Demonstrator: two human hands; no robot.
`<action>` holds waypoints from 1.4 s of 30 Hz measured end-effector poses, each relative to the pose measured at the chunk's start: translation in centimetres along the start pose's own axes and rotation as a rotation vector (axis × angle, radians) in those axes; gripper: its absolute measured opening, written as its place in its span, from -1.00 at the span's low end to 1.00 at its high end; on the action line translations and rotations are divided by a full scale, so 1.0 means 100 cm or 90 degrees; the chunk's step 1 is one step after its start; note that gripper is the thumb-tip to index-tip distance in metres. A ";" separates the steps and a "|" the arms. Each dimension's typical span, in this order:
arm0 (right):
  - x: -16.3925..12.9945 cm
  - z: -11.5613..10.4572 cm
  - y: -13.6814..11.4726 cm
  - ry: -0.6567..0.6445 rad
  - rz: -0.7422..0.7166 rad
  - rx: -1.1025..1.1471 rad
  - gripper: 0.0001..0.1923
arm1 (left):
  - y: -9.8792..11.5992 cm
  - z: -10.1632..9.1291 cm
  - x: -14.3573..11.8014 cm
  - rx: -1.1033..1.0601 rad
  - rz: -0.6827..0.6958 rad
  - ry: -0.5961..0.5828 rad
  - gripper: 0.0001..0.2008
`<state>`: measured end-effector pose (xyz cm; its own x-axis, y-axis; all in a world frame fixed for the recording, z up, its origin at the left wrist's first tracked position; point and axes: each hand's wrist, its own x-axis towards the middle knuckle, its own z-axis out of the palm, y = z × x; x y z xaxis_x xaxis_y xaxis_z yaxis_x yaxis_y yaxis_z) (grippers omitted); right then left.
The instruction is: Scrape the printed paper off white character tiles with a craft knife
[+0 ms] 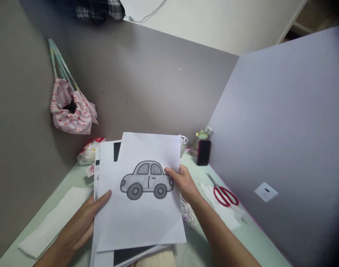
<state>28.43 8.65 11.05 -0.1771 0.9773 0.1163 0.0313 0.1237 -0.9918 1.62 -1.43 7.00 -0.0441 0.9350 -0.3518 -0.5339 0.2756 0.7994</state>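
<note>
My left hand and right hand pinch opposite edges of the car drawing, held atop a paper stack above the desk. I judge the sheet light, floppy and easily creased, best gripped at the margins.

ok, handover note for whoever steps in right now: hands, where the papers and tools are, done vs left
Left hand: grips the left edge of the paper stack, thumb on top.
Right hand: pinches the right edge of the top sheet, the car drawing, held up over the desk.
Stack: several sheets fanned behind the car sheet, some with black print.
Red scissors: lying untouched on the desk to the right, near the partition.
Phone stands at the back corner; white paper strip lies at left.
Done: car sheet is on top, uncut.
Left: nothing has been cut; scissors not picked up yet.
</note>
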 end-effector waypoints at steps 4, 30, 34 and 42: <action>0.001 0.000 0.000 -0.015 -0.005 0.008 -0.52 | -0.002 -0.002 0.000 -0.012 0.006 0.001 -0.18; 0.006 -0.013 -0.002 0.001 0.012 0.034 -0.58 | 0.001 -0.014 0.002 -0.008 0.002 -0.007 -0.17; 0.006 -0.013 -0.001 -0.002 0.013 0.048 -0.57 | -0.001 -0.017 0.003 -0.001 0.008 -0.014 -0.21; 0.016 -0.026 0.001 0.053 -0.010 0.097 -0.59 | -0.001 -0.016 0.004 -0.035 -0.012 -0.020 -0.16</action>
<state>30.69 10.64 11.29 -0.0942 0.9871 0.1294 -0.1213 0.1177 -0.9856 0.29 -1.40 6.03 -0.0072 0.9369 -0.3496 -0.5805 0.2808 0.7643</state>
